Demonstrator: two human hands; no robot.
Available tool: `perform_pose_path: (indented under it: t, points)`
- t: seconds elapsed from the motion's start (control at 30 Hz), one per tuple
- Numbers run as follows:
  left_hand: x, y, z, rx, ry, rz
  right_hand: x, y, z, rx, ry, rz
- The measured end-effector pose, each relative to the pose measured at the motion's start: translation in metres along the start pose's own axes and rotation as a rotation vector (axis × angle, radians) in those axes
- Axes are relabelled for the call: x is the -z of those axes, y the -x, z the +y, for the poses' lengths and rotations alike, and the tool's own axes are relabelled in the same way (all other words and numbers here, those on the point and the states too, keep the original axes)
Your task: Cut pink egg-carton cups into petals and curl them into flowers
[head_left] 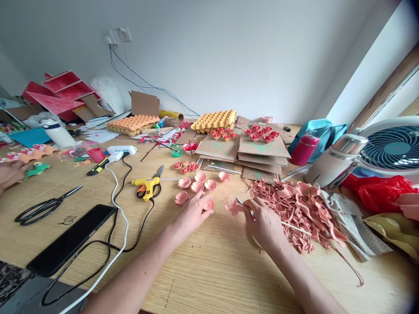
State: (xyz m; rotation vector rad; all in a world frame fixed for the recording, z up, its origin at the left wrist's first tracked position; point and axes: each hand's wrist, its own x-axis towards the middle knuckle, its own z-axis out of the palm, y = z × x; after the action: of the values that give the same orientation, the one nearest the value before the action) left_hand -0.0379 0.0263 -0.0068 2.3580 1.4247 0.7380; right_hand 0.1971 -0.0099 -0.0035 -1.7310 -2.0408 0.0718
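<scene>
Spreading across the frame, the wooden table (203, 279) carries the work. Stacked cardboard sheets (218, 150) sit upper centre, bearing red flower clusters (262, 131) that look the furthest along. A large heap of pink scraps (294, 209), thin strips and curved bits, lies right of centre; whether any of it is meant for use, I cannot tell.

At lower centre, the right hand (262, 220) has its fingers closed around a slim tool (240, 202), mostly hidden in the grip. The left hand (193, 211) reaches in from the lower left, its fingers curled narrowly at a pink cup (208, 204); whether they pinch it or merely touch it is unclear.

Above and left of that hand, six more pink cups (197, 187) stand apart as single pieces, apparently shaped but not made into clusters. A small group of red-rimmed flowers (185, 169) just above them seems a stage on.

Between the hands, by the tool's tip, is a flat-looking pink petal piece (233, 207), seemingly not formed into a cup. By that reading, this piece and the single cups are what remains unfinished.
</scene>
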Motion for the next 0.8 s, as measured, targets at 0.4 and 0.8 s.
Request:
perform_pose_path:
  t: [0.4, 0.8]
  points:
    - [-0.012, 0.004, 0.031, 0.024, 0.408, -0.071, -0.003, 0.002, -0.011, 0.051, -0.193, -0.051]
    - [-0.017, 0.005, 0.030, 0.030, 0.451, -0.119, -0.010, 0.009, -0.020, 0.129, -0.026, -0.068]
